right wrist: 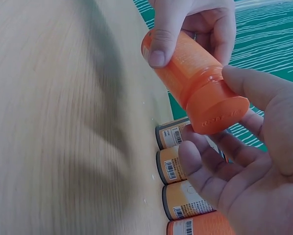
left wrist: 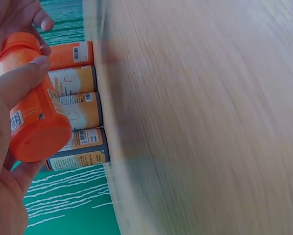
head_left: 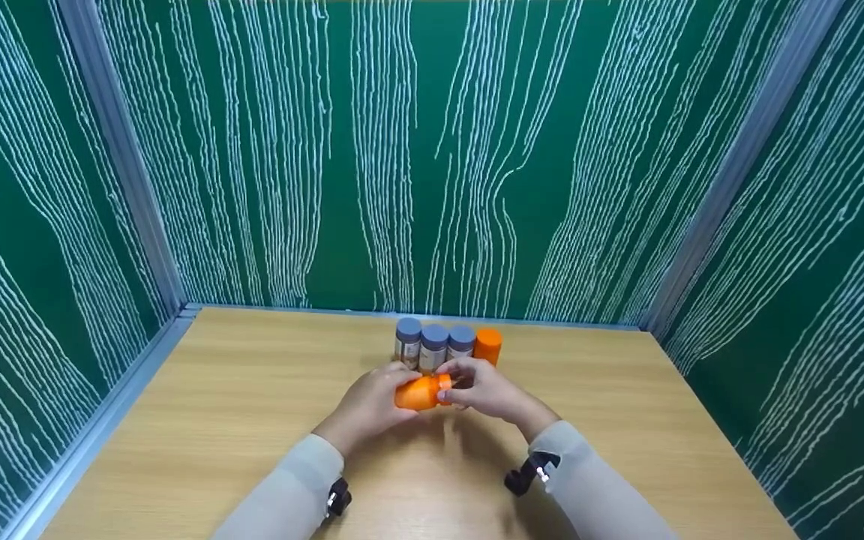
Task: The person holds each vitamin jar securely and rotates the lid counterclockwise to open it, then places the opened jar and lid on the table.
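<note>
An orange bottle [head_left: 415,394] lies tilted in the air above the table, its cap [right wrist: 219,106] pointing to the right. Its body is gripped by my left hand [head_left: 372,405], the thumb along one side and fingers round the other. At the cap end is my right hand [head_left: 488,390], thumb against the cap's edge and fingers curled loosely about it. Just beyond the hands stands a row of bottles: several with grey-blue lids [head_left: 434,335] and, at the right end, another orange one [head_left: 488,345]. The hands partly hide the row.
A light wooden table [head_left: 252,375] extends under both forearms. Green panels with white wavy lines [head_left: 383,150] enclose it at the back and sides, with metal posts [head_left: 128,150] at the corners. Black wrist cameras [head_left: 529,474] sit at the cuffs.
</note>
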`<action>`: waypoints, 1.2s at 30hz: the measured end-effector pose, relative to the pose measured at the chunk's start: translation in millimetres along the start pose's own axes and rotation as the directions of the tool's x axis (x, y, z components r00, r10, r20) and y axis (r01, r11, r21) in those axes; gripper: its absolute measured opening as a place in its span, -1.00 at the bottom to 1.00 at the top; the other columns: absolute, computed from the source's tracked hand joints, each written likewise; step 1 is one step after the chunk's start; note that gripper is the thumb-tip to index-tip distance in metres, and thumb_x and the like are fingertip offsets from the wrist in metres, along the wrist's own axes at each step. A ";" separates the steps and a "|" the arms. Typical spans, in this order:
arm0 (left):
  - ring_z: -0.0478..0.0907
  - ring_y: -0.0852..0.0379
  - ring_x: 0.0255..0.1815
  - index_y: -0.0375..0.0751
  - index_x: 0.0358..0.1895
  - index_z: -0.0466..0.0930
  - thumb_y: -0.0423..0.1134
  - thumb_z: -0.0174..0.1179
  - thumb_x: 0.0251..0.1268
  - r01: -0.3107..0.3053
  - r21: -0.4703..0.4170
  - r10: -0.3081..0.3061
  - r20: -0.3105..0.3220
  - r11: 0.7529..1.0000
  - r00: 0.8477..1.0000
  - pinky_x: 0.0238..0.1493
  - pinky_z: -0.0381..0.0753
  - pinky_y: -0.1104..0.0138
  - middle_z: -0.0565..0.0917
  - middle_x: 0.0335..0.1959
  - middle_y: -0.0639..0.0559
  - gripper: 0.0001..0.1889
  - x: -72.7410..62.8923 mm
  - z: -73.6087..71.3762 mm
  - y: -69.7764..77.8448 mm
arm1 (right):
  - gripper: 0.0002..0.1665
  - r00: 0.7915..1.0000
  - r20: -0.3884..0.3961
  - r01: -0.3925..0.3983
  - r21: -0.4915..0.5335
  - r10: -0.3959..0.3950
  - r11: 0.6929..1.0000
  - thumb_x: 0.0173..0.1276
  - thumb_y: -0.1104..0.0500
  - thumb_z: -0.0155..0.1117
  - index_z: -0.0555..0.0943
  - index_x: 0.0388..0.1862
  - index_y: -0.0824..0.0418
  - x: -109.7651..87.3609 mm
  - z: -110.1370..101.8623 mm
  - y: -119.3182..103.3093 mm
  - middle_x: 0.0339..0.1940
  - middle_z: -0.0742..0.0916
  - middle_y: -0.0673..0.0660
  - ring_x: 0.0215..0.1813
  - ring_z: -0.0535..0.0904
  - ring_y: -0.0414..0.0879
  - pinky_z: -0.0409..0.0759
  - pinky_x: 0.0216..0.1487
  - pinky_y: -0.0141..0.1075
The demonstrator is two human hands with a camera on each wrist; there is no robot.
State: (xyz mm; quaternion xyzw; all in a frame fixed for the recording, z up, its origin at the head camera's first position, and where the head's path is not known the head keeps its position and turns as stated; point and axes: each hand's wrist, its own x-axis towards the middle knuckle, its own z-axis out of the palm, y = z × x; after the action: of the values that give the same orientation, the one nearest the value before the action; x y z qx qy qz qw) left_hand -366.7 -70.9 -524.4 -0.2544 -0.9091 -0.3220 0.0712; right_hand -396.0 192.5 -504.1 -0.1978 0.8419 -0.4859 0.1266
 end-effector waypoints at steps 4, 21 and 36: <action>0.72 -0.06 0.29 -0.10 0.47 0.74 -0.06 0.68 0.36 0.026 -0.023 -0.026 0.004 0.999 1.000 0.51 0.74 -0.03 0.77 0.38 -0.05 -0.35 -0.8 0.4 -0.4 | -0.56 0.999 -0.006 0.033 0.004 -0.033 0.999 0.52 0.13 0.63 0.74 0.29 0.14 -0.6 -0.3 -1.2 0.20 0.80 0.21 0.01 0.76 0.03 0.90 0.12 -0.05; 0.69 -0.10 0.31 -0.06 0.46 0.71 -0.01 0.68 0.35 0.089 -0.085 -0.100 -0.142 0.992 0.985 0.46 0.76 -0.08 0.76 0.40 -0.06 -0.34 -4.3 -3.2 -5.0 | -0.54 0.993 -0.076 0.099 0.056 -0.095 0.993 0.45 0.17 0.69 0.60 0.13 0.23 -5.2 -13.2 2.7 0.07 0.78 0.19 0.03 0.71 0.01 0.78 0.10 -0.35; 0.64 -0.18 0.42 -0.08 0.42 0.59 -0.25 0.69 0.30 0.294 -0.333 -0.385 -0.255 0.896 0.887 0.59 0.65 -0.15 0.62 0.37 -0.08 -0.34 -13.1 -24.4 -35.4 | -0.45 0.963 -0.269 -0.018 0.069 0.036 0.997 0.50 0.06 0.65 0.67 0.33 0.23 -20.0 -53.2 19.0 0.26 0.76 0.20 0.16 0.65 0.05 0.72 0.15 -0.32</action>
State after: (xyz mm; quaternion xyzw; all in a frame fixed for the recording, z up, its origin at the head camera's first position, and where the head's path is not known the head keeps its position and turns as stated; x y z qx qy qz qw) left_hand -374.3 -115.0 -528.6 -0.0427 -0.8605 -0.4934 0.1195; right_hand -403.7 251.0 -493.7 -0.1140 0.8374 -0.5340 0.0238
